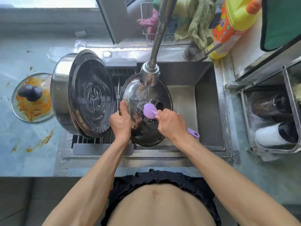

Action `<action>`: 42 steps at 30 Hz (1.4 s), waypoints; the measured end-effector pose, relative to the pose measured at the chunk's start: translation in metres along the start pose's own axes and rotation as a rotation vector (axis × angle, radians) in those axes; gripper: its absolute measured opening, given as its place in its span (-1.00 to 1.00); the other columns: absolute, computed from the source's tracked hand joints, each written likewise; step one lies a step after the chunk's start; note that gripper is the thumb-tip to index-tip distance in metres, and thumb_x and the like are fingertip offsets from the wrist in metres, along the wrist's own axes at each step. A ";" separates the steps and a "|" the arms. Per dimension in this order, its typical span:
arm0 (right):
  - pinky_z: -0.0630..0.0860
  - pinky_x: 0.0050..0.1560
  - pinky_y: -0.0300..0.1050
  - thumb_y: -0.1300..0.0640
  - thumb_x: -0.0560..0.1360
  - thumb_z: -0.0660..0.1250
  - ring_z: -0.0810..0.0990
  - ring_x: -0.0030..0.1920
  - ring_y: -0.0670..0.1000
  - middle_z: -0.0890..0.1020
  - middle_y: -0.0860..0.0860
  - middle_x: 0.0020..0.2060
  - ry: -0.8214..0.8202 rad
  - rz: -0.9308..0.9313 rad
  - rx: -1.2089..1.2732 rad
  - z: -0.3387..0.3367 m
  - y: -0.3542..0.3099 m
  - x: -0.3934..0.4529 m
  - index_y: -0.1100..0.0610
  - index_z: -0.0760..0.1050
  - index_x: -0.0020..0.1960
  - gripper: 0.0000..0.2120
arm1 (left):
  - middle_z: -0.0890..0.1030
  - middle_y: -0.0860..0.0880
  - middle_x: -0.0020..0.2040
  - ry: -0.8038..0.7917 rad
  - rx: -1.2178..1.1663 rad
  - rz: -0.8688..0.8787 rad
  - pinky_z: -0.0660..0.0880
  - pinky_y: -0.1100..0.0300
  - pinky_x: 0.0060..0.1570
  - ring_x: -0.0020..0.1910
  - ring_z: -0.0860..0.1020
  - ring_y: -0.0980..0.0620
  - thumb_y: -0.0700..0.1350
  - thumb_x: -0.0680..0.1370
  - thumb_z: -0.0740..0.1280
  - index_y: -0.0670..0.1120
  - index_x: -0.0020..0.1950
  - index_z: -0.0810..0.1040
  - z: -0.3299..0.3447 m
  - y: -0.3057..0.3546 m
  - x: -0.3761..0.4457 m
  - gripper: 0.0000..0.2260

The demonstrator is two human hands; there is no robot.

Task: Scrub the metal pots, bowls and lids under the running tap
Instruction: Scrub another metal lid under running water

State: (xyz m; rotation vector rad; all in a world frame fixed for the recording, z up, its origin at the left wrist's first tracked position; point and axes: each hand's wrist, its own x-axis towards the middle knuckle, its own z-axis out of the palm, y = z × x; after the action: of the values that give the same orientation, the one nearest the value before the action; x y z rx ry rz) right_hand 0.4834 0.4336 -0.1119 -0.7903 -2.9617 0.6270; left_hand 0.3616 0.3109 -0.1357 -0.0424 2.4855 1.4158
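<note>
Left fingers gripping lid rim, right fingers curled round purple scrubber, detergent bottle label unreadable

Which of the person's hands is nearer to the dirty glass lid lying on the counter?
Left. The left hand grips the rim of the lid in the sink, on the side toward the dirty glass lid. The right hand, holding the purple scrubber, is farther away.

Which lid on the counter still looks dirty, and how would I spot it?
Start at the steel sink and look left past the big pot lying on its side. The glass lid lies flat on the blue counter; orange smears and a dark knob mark it out.
</note>
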 end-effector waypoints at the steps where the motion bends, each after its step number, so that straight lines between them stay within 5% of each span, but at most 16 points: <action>1: 0.27 -0.36 -0.04 0.12 0.61 0.21 0.57 -0.27 0.28 0.56 0.13 -0.21 0.011 -0.001 -0.011 -0.004 0.001 0.007 0.21 0.55 0.01 -0.80 | 0.26 0.02 -0.53 -0.018 0.014 0.028 0.18 0.14 -0.47 -0.58 0.24 0.11 0.19 0.68 0.22 -0.06 -0.47 0.18 0.001 0.006 0.004 -0.40; 6: 0.30 -0.34 0.00 0.10 0.61 0.22 0.57 -0.19 0.29 0.57 0.12 -0.18 0.146 0.039 0.043 -0.024 0.004 0.036 0.17 0.58 0.06 -0.80 | 0.30 -0.02 -0.54 -0.170 0.127 0.151 0.17 0.11 -0.46 -0.54 0.26 0.06 0.17 0.66 0.26 -0.10 -0.49 0.24 0.012 0.022 0.012 -0.40; 9: 0.45 -0.17 0.04 0.06 0.60 0.22 0.58 -0.09 0.28 0.64 0.15 -0.13 0.157 0.186 0.096 -0.034 0.026 0.053 0.16 0.62 -0.01 -0.75 | 0.41 -0.08 -0.47 -0.185 0.008 0.008 0.23 0.16 -0.50 -0.55 0.33 0.10 0.21 0.66 0.23 -0.16 -0.41 0.40 0.014 0.022 0.012 -0.43; 14: 0.27 -0.30 -0.04 -0.02 0.60 0.23 0.42 -0.30 0.21 0.53 0.11 -0.40 0.286 0.375 0.331 -0.047 0.064 0.040 0.16 0.52 -0.25 -0.66 | 0.54 -0.08 -0.36 -0.074 -0.099 -0.159 0.38 0.12 -0.32 -0.38 0.46 0.02 0.28 0.65 0.21 -0.17 -0.34 0.50 0.008 0.019 0.019 -0.41; 17: 0.23 -0.32 -0.07 -0.02 0.59 0.23 0.41 -0.29 0.24 0.43 0.05 -0.44 0.202 0.389 0.267 -0.049 0.058 0.026 0.13 0.33 -0.36 -0.61 | 0.50 -0.06 -0.36 0.011 -0.137 -0.208 0.39 0.06 -0.23 -0.34 0.44 -0.01 0.29 0.64 0.20 -0.11 -0.36 0.42 0.004 0.014 0.018 -0.44; 22: 0.33 -0.27 -0.05 -0.04 0.57 0.21 0.54 -0.17 0.26 0.62 0.10 -0.26 0.050 0.281 0.149 -0.030 0.026 0.017 0.13 0.50 -0.24 -0.68 | 0.52 0.05 -0.35 0.097 -0.178 -0.210 0.44 0.12 -0.24 -0.37 0.47 0.13 0.25 0.66 0.20 -0.05 -0.32 0.46 -0.007 0.022 0.007 -0.51; 25: 0.35 -0.26 -0.05 -0.03 0.56 0.19 0.56 -0.17 0.28 0.61 0.13 -0.27 0.012 0.350 0.190 -0.028 0.019 0.030 0.10 0.38 -0.34 -0.66 | 0.56 -0.01 -0.33 0.124 -0.170 -0.148 0.47 0.10 -0.19 -0.35 0.52 0.05 0.27 0.66 0.19 -0.17 -0.25 0.55 -0.017 0.025 0.004 -0.45; 28: 0.35 -0.25 -0.06 -0.03 0.57 0.17 0.52 -0.19 0.26 0.59 0.15 -0.25 -0.028 0.378 0.171 -0.032 0.011 0.041 0.11 0.43 -0.27 -0.68 | 0.44 -0.07 -0.39 0.142 -0.111 -0.052 0.31 0.17 -0.38 -0.42 0.38 0.00 0.22 0.68 0.18 -0.19 -0.27 0.48 -0.026 0.033 0.001 -0.46; 37: 0.36 -0.21 -0.04 -0.03 0.59 0.18 0.50 -0.19 0.27 0.61 0.17 -0.20 -0.010 0.386 0.153 -0.043 0.009 0.046 0.12 0.50 -0.20 -0.70 | 0.28 0.00 -0.52 0.105 -0.042 0.037 0.16 0.11 -0.46 -0.55 0.23 0.11 0.20 0.68 0.20 -0.14 -0.41 0.29 -0.030 0.048 -0.005 -0.43; 42: 0.35 -0.22 -0.04 0.02 0.60 0.19 0.59 -0.10 0.31 0.63 0.19 -0.18 0.004 0.298 0.057 -0.040 0.006 0.035 0.16 0.57 -0.14 -0.71 | 0.30 -0.03 -0.51 0.082 -0.016 0.028 0.18 0.06 -0.40 -0.48 0.25 -0.01 0.20 0.68 0.20 -0.13 -0.43 0.26 -0.021 0.050 -0.009 -0.41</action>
State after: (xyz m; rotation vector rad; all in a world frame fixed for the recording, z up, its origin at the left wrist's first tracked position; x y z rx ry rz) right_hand 0.4600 0.4706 -0.0806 -1.2384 -2.8296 0.7153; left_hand 0.3570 0.3178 -0.0814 -0.0700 2.5497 1.4736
